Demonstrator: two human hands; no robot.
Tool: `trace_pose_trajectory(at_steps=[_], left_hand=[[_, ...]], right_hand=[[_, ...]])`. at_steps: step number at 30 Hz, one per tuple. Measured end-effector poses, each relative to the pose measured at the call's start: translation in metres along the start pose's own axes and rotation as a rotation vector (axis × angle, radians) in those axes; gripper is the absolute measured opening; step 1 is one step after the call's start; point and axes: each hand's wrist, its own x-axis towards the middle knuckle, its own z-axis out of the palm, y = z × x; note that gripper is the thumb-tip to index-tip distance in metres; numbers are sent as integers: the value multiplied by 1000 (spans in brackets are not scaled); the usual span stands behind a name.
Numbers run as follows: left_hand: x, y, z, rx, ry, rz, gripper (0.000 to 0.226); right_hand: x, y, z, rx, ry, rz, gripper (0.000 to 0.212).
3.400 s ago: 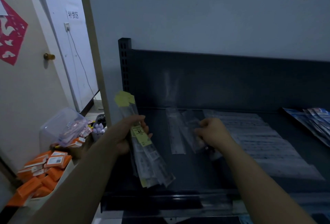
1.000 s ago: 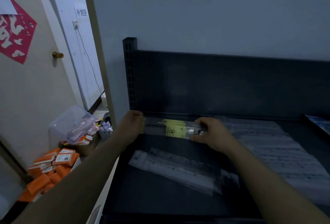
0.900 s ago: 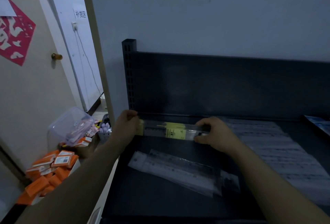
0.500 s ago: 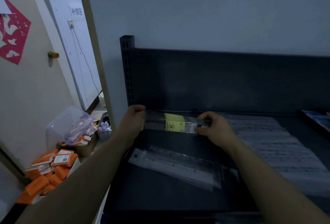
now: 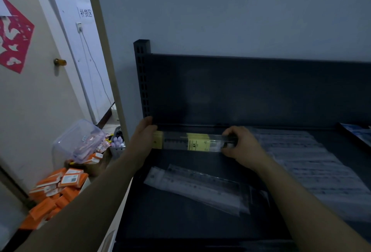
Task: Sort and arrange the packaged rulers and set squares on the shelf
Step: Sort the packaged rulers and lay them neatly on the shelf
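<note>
Reference: the back panel (image 5: 251, 91) of the shelf (image 5: 180, 225). The bundle of packaged rulers (image 5: 192, 143), in clear sleeves with yellow labels, is held level and parallel to the back panel, close to its foot. The left hand (image 5: 143, 138) has its fingers curled round the bundle end nearest the panel's left upright. The right hand (image 5: 242, 145) pinches the opposite end with curled fingers. A loose packaged ruler (image 5: 197, 188) lies flat on the shelf, farther out from the panel and skewed to it. Overlapping packaged sleeves (image 5: 313, 169) lie below the panel's right part.
</note>
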Motion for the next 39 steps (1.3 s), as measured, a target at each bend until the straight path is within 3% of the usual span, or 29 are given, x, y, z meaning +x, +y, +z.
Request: trace_pose_trajectory(at_steps=[2,4,6,8,11,20,26,31,34,39], left_hand=[[-3,-2,2,91,-61,33,39],[-5,-4,0,189,-9,185,37],[-3,-5,-5,381,49,413,22],[2,-5,-7,590,11,527,7],[4,-2,-5,745,-58,524,8],[7,16,-8,858,-291,393,25],[6,24,-1,631,-242,332,22],[6,34,-1,802,-327,436,12],[9,35,1,885,-353,456,20],[13,23,6,742,-158,414,15]], right_hand=[[0,-1,3,-48,-13,-8,41],[0,-1,4,-68,-4,-10,49],[-1,-1,4,-65,8,-26,49],[-2,-1,3,-68,3,-24,48],[-4,-2,3,-69,-3,-17,48],[-8,-4,1,-40,-28,-9,56],[-4,-6,4,-13,33,-10,25],[-4,-9,3,31,32,18,27],[-3,-10,3,72,32,36,29],[-4,-11,5,93,58,45,25]])
